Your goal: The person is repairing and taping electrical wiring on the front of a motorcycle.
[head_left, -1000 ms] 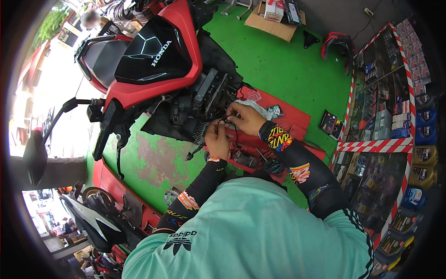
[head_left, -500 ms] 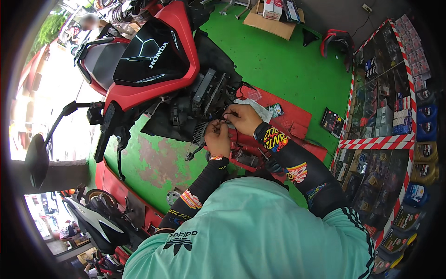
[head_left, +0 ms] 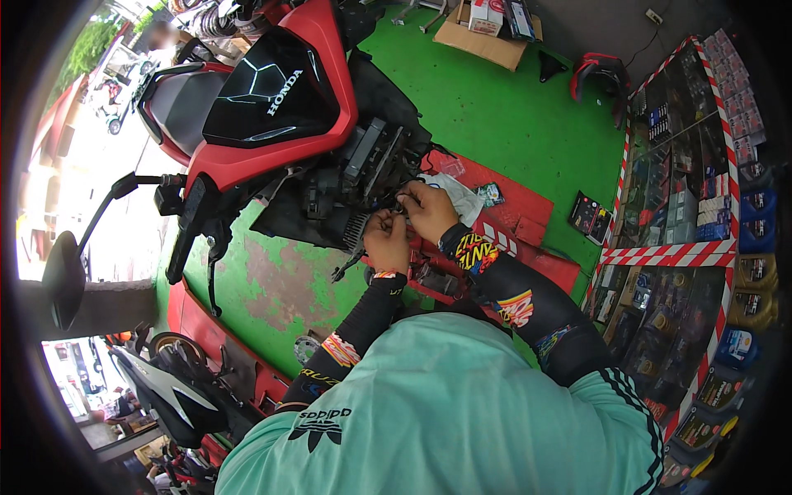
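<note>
Left hand (head_left: 386,239): pinching something small, unclear what, at the exposed black engine bay (head_left: 363,177) of the red scooter (head_left: 272,107).
Right hand (head_left: 429,210): fingers curled there too; grip unclear.
Risk: a small part could slip onto the green floor (head_left: 511,124).

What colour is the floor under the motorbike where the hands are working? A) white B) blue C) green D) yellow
C: the floor around the red motorbike is painted green, worn bare in patches, and both the left hand and the right hand are at the bike's opened side above it.
</note>
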Motion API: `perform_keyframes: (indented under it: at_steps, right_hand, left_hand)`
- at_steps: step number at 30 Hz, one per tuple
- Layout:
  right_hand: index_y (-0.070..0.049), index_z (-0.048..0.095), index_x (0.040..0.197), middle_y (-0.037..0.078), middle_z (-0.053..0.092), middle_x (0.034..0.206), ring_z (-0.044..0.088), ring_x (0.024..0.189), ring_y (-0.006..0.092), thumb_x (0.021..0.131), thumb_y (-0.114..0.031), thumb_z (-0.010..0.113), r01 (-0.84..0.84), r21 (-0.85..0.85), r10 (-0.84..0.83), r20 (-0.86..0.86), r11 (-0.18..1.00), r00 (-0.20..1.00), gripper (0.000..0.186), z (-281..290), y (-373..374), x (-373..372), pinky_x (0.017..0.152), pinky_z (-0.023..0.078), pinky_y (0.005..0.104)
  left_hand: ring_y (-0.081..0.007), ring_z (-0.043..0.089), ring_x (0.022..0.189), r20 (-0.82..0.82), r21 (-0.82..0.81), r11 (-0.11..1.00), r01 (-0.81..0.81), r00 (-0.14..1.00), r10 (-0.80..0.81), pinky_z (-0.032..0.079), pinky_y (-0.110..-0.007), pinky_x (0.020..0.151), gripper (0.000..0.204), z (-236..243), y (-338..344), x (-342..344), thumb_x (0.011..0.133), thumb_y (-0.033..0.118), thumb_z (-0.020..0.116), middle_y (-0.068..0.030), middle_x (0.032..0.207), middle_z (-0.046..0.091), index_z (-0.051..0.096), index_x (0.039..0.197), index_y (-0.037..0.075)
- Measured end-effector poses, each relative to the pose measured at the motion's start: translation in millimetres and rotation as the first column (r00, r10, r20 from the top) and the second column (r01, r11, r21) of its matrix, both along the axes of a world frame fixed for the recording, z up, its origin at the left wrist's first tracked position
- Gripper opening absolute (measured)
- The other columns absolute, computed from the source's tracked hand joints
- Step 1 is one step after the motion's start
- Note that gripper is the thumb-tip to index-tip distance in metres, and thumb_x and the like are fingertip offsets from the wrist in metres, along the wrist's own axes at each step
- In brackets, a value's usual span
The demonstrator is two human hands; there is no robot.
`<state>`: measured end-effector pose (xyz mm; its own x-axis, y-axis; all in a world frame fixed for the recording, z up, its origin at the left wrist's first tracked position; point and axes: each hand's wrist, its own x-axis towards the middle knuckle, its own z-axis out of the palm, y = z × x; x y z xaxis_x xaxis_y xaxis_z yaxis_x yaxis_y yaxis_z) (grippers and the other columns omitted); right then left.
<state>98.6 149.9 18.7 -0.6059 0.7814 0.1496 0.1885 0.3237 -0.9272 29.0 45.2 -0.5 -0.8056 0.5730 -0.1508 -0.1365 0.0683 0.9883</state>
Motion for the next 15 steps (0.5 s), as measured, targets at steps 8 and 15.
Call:
perform_keyframes:
  at_steps: [8, 15]
  right_hand:
    - [-0.002, 0.071, 0.101, 0.017, 0.073, 0.086, 0.072, 0.081, 0.0369, 0.095, -0.014, 0.066, -0.043, -0.073, 0.041, -0.04, 0.996, 0.998, 0.013, 0.5, 0.3, 7.2, 0.072, 0.055, 0.043]
    - [-0.005, 0.073, 0.103, 0.012, 0.072, 0.108, 0.069, 0.103, 0.0325, 0.092, -0.01, 0.067, -0.337, 0.234, 0.366, -0.098, 0.912, 0.925, 0.014, -10.2, 19.3, 34.0, 0.089, 0.055, 0.0407]
  left_hand:
    - [-0.0165, 0.072, 0.07, 0.057, -0.001, 1.0, 0.03, 0.998, -0.03, 0.058, -0.027, 0.059, 0.02, -2.0, -4.7, -3.7, 0.102, 0.012, 0.064, -0.0112, 0.088, 0.073, 0.064, 0.111, -0.006]
    - [-0.0205, 0.075, 0.081, 0.224, -0.001, 0.997, 0.08, 0.971, -0.078, 0.06, -0.028, 0.066, 0.027, 8.5, -13.2, -8.2, 0.106, 0.018, 0.06, -0.0128, 0.1, 0.074, 0.063, 0.12, -0.006]
